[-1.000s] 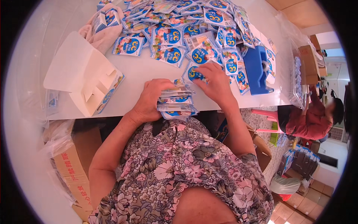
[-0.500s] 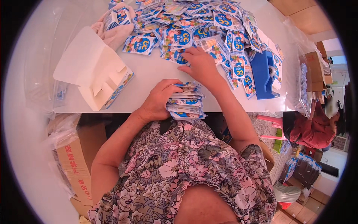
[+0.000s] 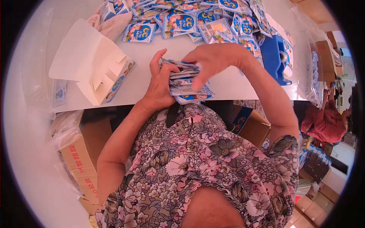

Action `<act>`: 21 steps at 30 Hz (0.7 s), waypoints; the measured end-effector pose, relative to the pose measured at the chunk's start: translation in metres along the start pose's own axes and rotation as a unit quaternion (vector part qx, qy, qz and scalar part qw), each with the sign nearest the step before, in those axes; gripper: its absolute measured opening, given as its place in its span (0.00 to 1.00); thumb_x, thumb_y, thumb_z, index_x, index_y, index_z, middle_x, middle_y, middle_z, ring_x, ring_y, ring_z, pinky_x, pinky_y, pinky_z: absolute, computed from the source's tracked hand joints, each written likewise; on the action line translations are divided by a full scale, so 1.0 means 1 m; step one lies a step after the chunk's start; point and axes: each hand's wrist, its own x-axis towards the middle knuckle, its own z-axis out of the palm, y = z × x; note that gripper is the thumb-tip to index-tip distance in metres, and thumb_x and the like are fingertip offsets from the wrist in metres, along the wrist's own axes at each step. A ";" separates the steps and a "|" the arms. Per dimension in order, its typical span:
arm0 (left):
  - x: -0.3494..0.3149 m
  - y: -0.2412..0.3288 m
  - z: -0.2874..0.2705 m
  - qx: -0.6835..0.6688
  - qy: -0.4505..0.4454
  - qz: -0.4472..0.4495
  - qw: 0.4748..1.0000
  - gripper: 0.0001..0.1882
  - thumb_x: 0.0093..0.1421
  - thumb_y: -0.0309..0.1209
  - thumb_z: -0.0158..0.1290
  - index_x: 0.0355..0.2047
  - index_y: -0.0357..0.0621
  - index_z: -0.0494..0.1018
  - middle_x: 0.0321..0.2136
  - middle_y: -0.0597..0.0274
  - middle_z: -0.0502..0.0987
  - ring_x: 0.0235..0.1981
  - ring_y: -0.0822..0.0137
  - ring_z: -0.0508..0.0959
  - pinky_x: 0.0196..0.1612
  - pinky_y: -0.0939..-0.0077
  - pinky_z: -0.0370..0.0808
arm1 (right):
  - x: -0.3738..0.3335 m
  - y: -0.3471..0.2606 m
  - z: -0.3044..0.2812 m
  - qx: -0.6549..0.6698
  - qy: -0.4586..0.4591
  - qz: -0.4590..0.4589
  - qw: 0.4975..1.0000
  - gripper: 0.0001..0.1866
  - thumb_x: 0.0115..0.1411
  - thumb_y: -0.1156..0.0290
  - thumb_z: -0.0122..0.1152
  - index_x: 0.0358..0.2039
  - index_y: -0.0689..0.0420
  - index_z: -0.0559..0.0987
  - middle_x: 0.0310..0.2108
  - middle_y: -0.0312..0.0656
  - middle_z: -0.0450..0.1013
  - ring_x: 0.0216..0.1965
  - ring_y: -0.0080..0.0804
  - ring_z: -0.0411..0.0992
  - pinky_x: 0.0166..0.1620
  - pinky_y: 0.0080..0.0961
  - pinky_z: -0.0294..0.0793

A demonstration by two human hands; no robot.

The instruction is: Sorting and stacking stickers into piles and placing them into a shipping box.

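My left hand (image 3: 156,84) is closed round a stack of small blue-and-white snack packets (image 3: 186,81) at the table's near edge, its index finger raised. My right hand (image 3: 217,60) curves over the stack from the right. Its fingertips are at the stack's far end and its thumb, a little blurred, lies along the right side. Any single packet between its fingers is hidden. Beyond both hands spreads a large pile of the same packets (image 3: 178,24).
An open white carton (image 3: 91,62) stands on the left, by a pinkish cloth (image 3: 114,27). A blue tape dispenser (image 3: 274,60) sits on the right. Cardboard boxes (image 3: 81,159) are below the table. Another person (image 3: 325,121) is at the far right.
My right hand has come back from the pile to the stack; the packet it touched is gone from the pile's near edge. My left hand and the stack have moved up slightly.
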 end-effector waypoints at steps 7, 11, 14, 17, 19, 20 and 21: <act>-0.003 -0.014 0.009 -0.154 0.002 -0.055 0.987 0.48 0.37 0.34 0.76 0.53 0.44 0.57 0.61 0.39 0.55 0.63 0.44 0.62 0.63 0.55 0.64 | -0.004 -0.035 0.086 -0.324 0.163 0.038 0.931 0.64 0.29 0.49 0.82 0.64 0.62 0.57 0.49 0.55 0.69 0.50 0.53 0.72 0.53 0.41 0.70; -0.002 -0.022 0.009 -0.119 -0.001 -0.041 0.992 0.55 0.34 0.33 0.77 0.58 0.44 0.52 0.61 0.43 0.56 0.63 0.47 0.64 0.63 0.57 0.65 | 0.007 -0.012 0.098 -0.190 0.270 0.041 0.943 0.56 0.35 0.63 0.79 0.65 0.62 0.58 0.52 0.56 0.69 0.53 0.54 0.71 0.55 0.39 0.71; 0.007 -0.026 -0.003 -0.171 -0.012 -0.066 0.983 0.64 0.33 0.34 0.77 0.65 0.44 0.47 0.64 0.47 0.54 0.65 0.49 0.61 0.64 0.56 0.61 | 0.003 0.008 0.092 -0.097 0.364 -0.032 0.926 0.45 0.38 0.66 0.73 0.58 0.64 0.64 0.45 0.51 0.73 0.45 0.53 0.74 0.46 0.45 0.75; 0.011 -0.023 -0.010 -0.289 0.048 -0.122 0.948 0.77 0.33 0.41 0.77 0.72 0.47 0.31 0.69 0.50 0.47 0.69 0.49 0.53 0.69 0.52 0.50 | -0.011 0.022 0.095 0.021 0.400 -0.062 0.914 0.50 0.37 0.68 0.75 0.62 0.61 0.63 0.50 0.51 0.73 0.52 0.47 0.73 0.54 0.38 0.73; 0.011 -0.018 -0.005 -0.334 0.020 -0.109 0.936 0.78 0.33 0.40 0.78 0.72 0.48 0.29 0.69 0.51 0.46 0.69 0.49 0.53 0.69 0.53 0.50 | -0.014 0.031 0.100 0.169 0.395 -0.125 0.894 0.57 0.36 0.73 0.77 0.68 0.57 0.57 0.58 0.50 0.68 0.60 0.43 0.68 0.63 0.31 0.65; 0.011 -0.016 -0.001 -0.386 -0.014 -0.114 0.915 0.79 0.33 0.39 0.78 0.72 0.49 0.28 0.69 0.51 0.46 0.70 0.50 0.53 0.70 0.54 0.50 | -0.013 0.035 0.103 0.168 0.390 -0.127 0.896 0.57 0.36 0.73 0.77 0.68 0.57 0.57 0.58 0.50 0.68 0.60 0.43 0.68 0.63 0.31 0.65; 0.011 -0.013 0.005 -0.386 -0.011 -0.117 0.915 0.79 0.33 0.39 0.78 0.72 0.49 0.28 0.69 0.51 0.46 0.70 0.50 0.53 0.70 0.54 0.50 | -0.010 0.039 0.107 0.203 0.376 -0.140 0.893 0.58 0.37 0.74 0.77 0.69 0.58 0.55 0.61 0.50 0.65 0.62 0.43 0.66 0.64 0.32 0.63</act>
